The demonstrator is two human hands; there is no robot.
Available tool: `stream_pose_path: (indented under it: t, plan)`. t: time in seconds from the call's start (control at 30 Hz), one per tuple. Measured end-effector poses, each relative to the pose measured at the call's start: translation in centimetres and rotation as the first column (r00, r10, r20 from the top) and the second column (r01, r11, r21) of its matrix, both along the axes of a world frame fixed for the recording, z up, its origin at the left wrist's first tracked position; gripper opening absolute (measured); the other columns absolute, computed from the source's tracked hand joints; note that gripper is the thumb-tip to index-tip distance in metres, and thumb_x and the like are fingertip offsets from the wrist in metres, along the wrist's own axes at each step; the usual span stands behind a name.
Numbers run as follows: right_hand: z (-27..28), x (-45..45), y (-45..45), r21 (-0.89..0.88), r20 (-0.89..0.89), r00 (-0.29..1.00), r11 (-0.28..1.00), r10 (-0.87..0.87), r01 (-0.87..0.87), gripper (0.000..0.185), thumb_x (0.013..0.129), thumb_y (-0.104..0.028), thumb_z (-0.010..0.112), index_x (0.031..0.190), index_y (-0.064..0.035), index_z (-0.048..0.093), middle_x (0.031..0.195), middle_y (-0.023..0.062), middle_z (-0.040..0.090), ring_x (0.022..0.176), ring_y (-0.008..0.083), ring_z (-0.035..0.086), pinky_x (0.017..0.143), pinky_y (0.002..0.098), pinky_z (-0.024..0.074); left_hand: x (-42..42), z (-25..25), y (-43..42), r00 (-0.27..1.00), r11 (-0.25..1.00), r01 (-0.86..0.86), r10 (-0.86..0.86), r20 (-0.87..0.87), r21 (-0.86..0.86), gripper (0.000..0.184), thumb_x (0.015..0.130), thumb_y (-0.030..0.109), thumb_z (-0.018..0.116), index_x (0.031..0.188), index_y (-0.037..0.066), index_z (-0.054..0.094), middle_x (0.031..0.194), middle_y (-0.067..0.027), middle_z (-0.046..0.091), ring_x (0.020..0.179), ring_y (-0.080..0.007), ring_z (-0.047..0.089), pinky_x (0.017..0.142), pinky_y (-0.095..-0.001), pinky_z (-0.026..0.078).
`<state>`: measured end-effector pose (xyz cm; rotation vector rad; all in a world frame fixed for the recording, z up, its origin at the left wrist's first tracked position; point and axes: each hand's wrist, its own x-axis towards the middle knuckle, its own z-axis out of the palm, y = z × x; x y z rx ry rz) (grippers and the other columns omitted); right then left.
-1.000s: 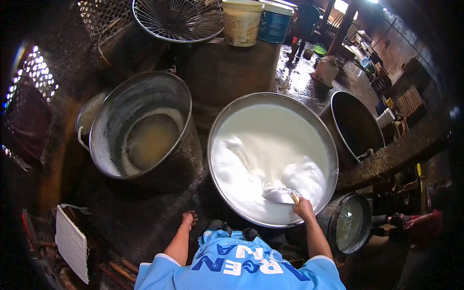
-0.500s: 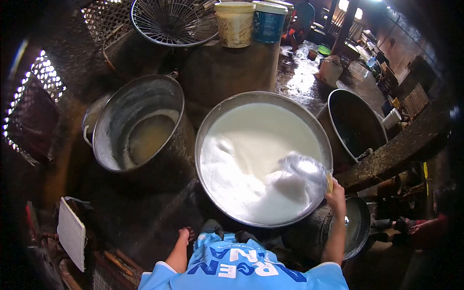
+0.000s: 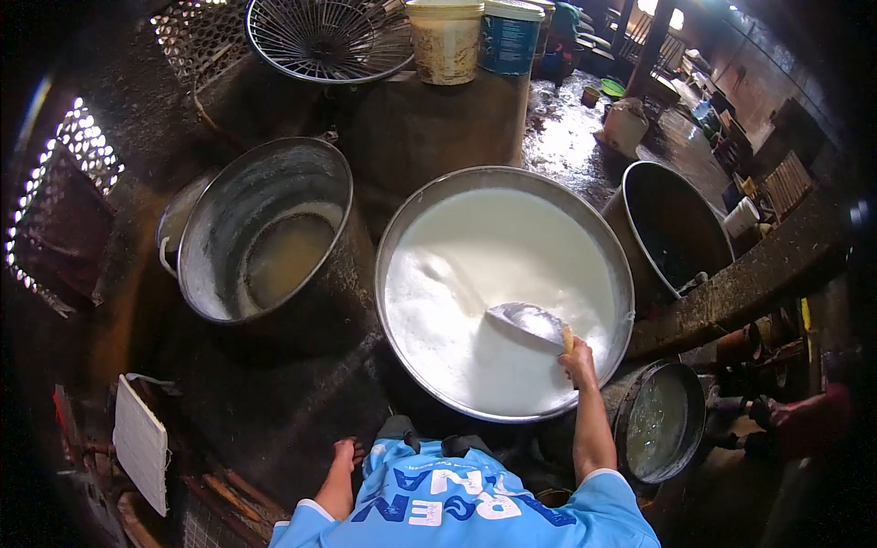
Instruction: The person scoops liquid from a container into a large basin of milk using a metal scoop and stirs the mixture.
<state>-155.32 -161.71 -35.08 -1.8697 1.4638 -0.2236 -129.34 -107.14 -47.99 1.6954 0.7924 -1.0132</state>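
My right hand (image 3: pixel 577 362) is wrapped round the pale handle of a shiny metal scoop (image 3: pixel 528 321). The scoop lies tilted at the surface of a white, milky liquid (image 3: pixel 512 242), partly in it. That liquid fills a big round metal vat (image 3: pixel 391 315) in front of me, with foam on its left side. Low beside my body, over the dark floor, hangs my left hand (image 3: pixel 348 452), its fingers loosely apart and holding nothing. Left of the vat stands a deep metal pot (image 3: pixel 206 237) with cloudy liquid at its bottom.
An empty-looking dark pot (image 3: pixel 676 228) and a smaller one with liquid (image 3: pixel 660 425) stand right, by a beam (image 3: pixel 758 292). Two buckets (image 3: pixel 445 46) (image 3: pixel 508 41) and a wire basket (image 3: pixel 329 41) are behind. Part of another person (image 3: pixel 804 416) shows right.
My right hand and the scoop have moved left and down from the vat's right side, where the scoop was raised and blurred. My left hand has stayed low.
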Motion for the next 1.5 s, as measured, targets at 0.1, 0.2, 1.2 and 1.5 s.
stream_pose_path:
  t: [0.1, 0.2, 1.2, 1.5]
  plan:
    - [-0.5, 1.8, 4.0, 0.06, 0.024, 1.0, 0.998, 0.011, -0.012, 0.04, 0.063, -0.002, 0.057, 0.103, -0.0025, 0.059, 0.062, 0.0111, 0.06, 0.045, 0.0186, 0.057, 0.04, 0.0328, 0.0479, 3.0, -1.5, -0.7, 0.999, 0.997, 0.041, -0.041, 0.002, -0.069, 0.021, 0.087, 0.015, 0.042, 0.103, 0.011, 0.056, 0.073, -0.0057, 0.058, 0.053, -0.0156, 0.054, 0.039, -0.0261, 0.036]
    - [-0.9, 3.9, 8.0, 0.065, 0.03, 0.999, 0.998, 0.012, -0.014, 0.042, 0.063, -0.003, 0.058, 0.105, -0.0032, 0.059, 0.062, 0.0103, 0.06, 0.045, 0.0176, 0.056, 0.04, 0.0323, 0.0482, 6.4, -2.0, -1.6, 0.993, 0.991, 0.104, -0.098, 0.068, -0.085, 0.025, 0.087, 0.017, 0.042, 0.106, 0.011, 0.055, 0.076, -0.0064, 0.059, 0.055, -0.0163, 0.055, 0.04, -0.0263, 0.037]
    - [31.8, -5.2, 28.2, -0.155, -0.53, 0.841, 0.987, -0.11, 0.031, 0.06, 0.059, 0.0, 0.066, 0.117, -0.0108, 0.057, 0.103, 0.0143, 0.064, 0.098, 0.0243, 0.063, 0.082, 0.0319, 0.0492, 20.1, -11.2, -4.0, 0.661, 0.695, 0.685, -0.719, -0.216, -0.218, 0.019, 0.089, 0.022, 0.043, 0.106, 0.014, 0.048, 0.073, -0.0018, 0.052, 0.051, -0.0136, 0.049, 0.038, -0.0258, 0.034]
    - [35.9, -17.3, 32.5, -0.551, 0.308, 0.625, 0.402, -0.717, 0.732, 0.029, 0.078, -0.011, 0.061, 0.102, -0.0075, 0.046, 0.078, 0.0012, 0.052, 0.058, 0.0147, 0.051, 0.055, 0.0303, 0.044, 18.9, -9.3, -8.2, 0.543, 0.59, 0.768, -0.806, -0.236, -0.249, 0.02, 0.091, 0.022, 0.041, 0.109, 0.018, 0.048, 0.071, 0.0009, 0.049, 0.054, -0.0131, 0.047, 0.043, -0.0281, 0.035]
